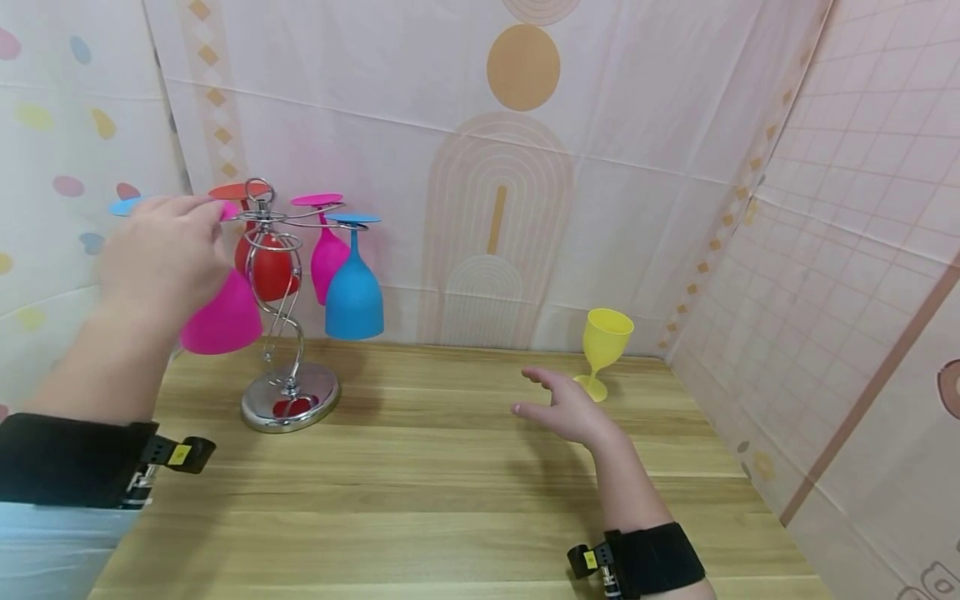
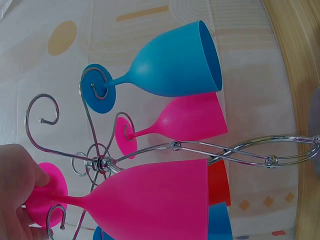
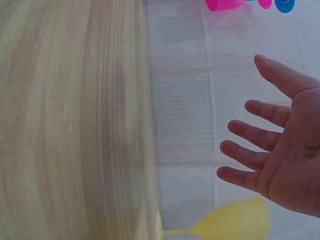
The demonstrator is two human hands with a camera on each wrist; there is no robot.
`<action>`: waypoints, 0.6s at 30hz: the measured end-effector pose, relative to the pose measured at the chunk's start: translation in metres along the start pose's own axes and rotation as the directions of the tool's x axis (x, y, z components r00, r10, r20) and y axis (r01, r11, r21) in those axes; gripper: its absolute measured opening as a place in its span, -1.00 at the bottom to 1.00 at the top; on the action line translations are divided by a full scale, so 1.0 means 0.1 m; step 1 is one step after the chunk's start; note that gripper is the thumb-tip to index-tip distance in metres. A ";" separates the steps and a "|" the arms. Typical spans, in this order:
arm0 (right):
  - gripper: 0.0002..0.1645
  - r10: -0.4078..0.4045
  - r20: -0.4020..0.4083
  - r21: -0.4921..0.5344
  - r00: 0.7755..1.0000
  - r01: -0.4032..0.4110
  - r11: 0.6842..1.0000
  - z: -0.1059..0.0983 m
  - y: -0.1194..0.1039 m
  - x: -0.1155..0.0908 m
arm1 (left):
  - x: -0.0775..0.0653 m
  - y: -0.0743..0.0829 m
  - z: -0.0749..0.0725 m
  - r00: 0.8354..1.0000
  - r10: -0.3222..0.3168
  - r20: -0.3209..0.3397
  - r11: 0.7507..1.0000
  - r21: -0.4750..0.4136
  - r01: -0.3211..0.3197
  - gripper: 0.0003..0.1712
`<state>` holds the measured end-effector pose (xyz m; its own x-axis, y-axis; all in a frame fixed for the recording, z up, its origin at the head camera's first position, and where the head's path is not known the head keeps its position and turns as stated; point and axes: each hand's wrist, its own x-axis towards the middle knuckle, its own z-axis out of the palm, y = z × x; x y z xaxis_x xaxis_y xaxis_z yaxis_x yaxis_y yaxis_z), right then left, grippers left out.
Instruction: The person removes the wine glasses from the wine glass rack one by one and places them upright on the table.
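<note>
At the left, my left hand (image 1: 165, 250) pinches the foot of an upside-down pink goblet (image 1: 225, 318). In the left wrist view that goblet's stem lies at a curled hook of the chrome goblet rack (image 2: 52, 212); whether it bears on the hook I cannot tell. Other goblets hang bowl-down on the rack: a blue goblet (image 1: 355, 292), a second pink goblet (image 1: 328, 258) and a red goblet (image 1: 272, 268). Another blue goblet (image 2: 220, 222) is mostly hidden. Over the table my right hand (image 1: 570, 408) holds nothing, fingers spread, near an upright yellow goblet (image 1: 606, 337).
The rack's round chrome base (image 1: 262, 408) stands on the wooden table (image 1: 420, 483) at the left. Printed cloth (image 1: 375, 125) rises behind the table's back edge and along both sides. One bare rack hook (image 2: 42, 97) shows in the left wrist view.
</note>
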<state>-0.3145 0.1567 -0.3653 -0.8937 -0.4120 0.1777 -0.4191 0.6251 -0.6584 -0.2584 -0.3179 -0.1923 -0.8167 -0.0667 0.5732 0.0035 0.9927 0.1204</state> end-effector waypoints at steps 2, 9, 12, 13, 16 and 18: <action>-0.18 0.001 -0.001 0.000 1.000 -0.001 1.000 0.00 0.00 0.00 | -0.01 0.03 -0.01 1.000 0.011 -0.009 1.000 0.000 -0.011 -0.41; -0.18 0.000 -0.002 -0.004 1.000 0.000 1.000 0.00 0.00 0.01 | -0.04 0.09 -0.02 1.000 0.013 -0.016 1.000 -0.020 -0.014 -0.40; -0.18 0.000 -0.001 -0.003 1.000 0.000 1.000 0.01 0.00 0.00 | -0.06 0.10 -0.03 1.000 0.012 -0.015 1.000 -0.029 -0.012 -0.41; -0.17 -0.001 0.000 -0.003 1.000 0.001 1.000 0.01 0.00 0.01 | -0.07 0.10 -0.03 1.000 0.013 -0.018 0.999 -0.030 -0.013 -0.41; -0.17 -0.005 -0.001 -0.007 1.000 0.005 1.000 0.01 0.01 0.01 | -0.09 0.11 -0.04 0.999 0.021 -0.038 0.999 -0.039 -0.022 -0.41; -0.18 -0.008 0.000 -0.012 1.000 0.008 1.000 0.01 0.01 0.01 | -0.11 0.11 -0.05 0.998 0.024 -0.053 0.999 -0.045 -0.026 -0.41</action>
<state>-0.3157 0.1561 -0.3661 -0.8904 -0.4168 0.1831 -0.4281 0.6298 -0.6482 -0.2469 -0.3067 -0.1933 -0.7844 -0.0482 0.6183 0.0508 0.9886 0.1414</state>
